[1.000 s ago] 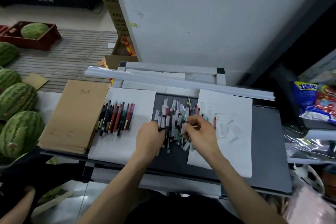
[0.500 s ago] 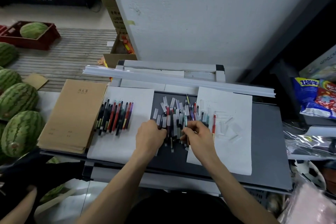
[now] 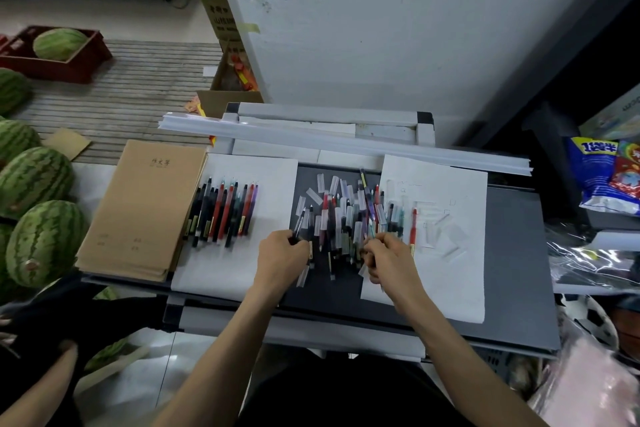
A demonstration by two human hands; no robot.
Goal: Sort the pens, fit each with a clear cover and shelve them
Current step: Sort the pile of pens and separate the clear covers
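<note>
A loose pile of pens and clear covers (image 3: pixel 346 218) lies on the dark grey table (image 3: pixel 512 253). My left hand (image 3: pixel 280 255) is at the pile's left edge and grips a dark pen (image 3: pixel 298 225) that sticks up from its fingers. At the pile's right near corner, my right hand (image 3: pixel 389 262) has its fingers curled round a thin pen, mostly hidden by the hand. A row of sorted pens (image 3: pixel 225 211) lies on the left white sheet (image 3: pixel 221 270). The right white sheet (image 3: pixel 450 281) holds one red pen (image 3: pixel 413 224) and several clear covers (image 3: pixel 446 236).
A stack of brown notebooks (image 3: pixel 138 211) lies left of the sheets. Long white strips (image 3: pixel 346 144) run along the table's far edge, with a white wall behind. Watermelons (image 3: pixel 41 239) sit at the left, snack bags (image 3: pixel 602 177) at the right. Another person's hand (image 3: pixel 34 388) shows at bottom left.
Both hands have drawn back a little toward the near edge of the pile. My left hand now holds a dark pen raised out of it. A red pen now lies full-length on the right sheet.
</note>
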